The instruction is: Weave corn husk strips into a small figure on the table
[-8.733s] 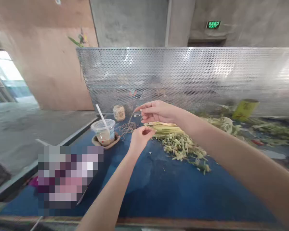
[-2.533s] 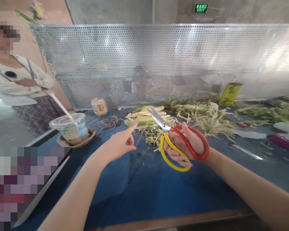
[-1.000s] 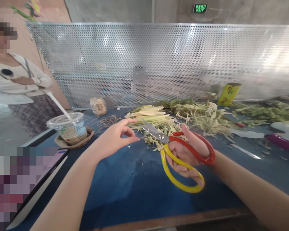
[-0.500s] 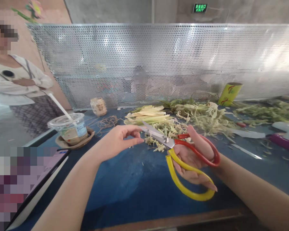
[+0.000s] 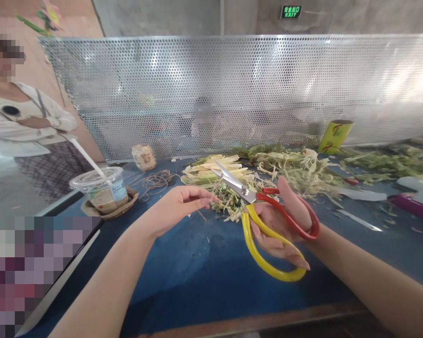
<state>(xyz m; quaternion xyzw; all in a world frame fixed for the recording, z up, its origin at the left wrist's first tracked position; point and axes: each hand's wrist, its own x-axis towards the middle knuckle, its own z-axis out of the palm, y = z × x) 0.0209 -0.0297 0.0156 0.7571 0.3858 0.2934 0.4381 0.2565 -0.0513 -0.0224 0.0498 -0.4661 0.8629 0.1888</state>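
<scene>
My left hand is closed in a pinch, thumb against fingertips, on a thin pale strand at the table's middle. In my right hand are scissors with one red and one yellow handle. My thumb is through the red loop and my fingers are in the yellow one. The blades are slightly apart and point up and left, just beyond the strand. Beneath and behind them lies a heap of small green and pale plant cuttings. Flat pale yellow-green strips lie stacked farther back.
At left stand a lidded drink cup with a straw, a screen and a twine ball near loose twine. Leafy husks, a yellow tube and a blade lie right. A perforated metal screen closes the back. A person stands left.
The scissors have tilted, their tips rising away from my left fingers, and the handles have come slightly closer together. My left fingertips have pinched together and moved slightly right, with the strand now visible.
</scene>
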